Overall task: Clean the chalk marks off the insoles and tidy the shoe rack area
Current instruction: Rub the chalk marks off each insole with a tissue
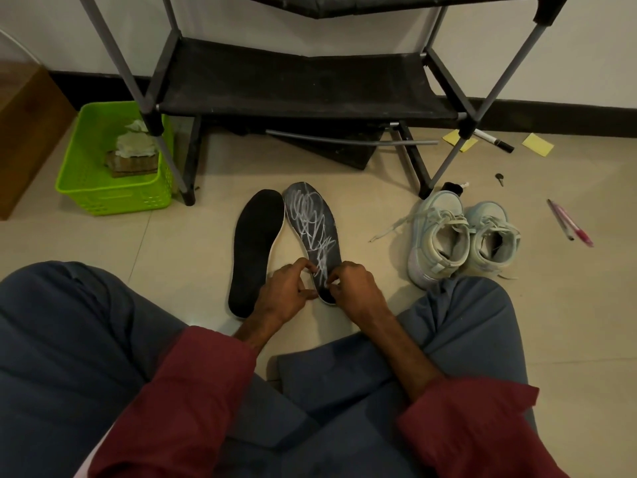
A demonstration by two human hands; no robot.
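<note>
Two dark insoles lie side by side on the tiled floor in front of my knees. The left insole (256, 250) is plain black. White chalk scribbles cover the right insole (312, 224). My left hand (286, 291) pinches the heel end of the chalked insole from its left edge. My right hand (355, 289) grips the same heel end from the right. The heel tip is partly hidden by my fingers. The black shoe rack (303, 81) stands just behind the insoles against the wall.
A green basket (113, 188) with crumpled tissues and a brown pad sits left of the rack. A pale sneaker pair (462, 236) stands to the right. Yellow sticky notes (537, 143), a black marker (493, 140), pink pens (570, 224) and a small key lie beyond. A loose grey tube (351, 141) lies under the rack.
</note>
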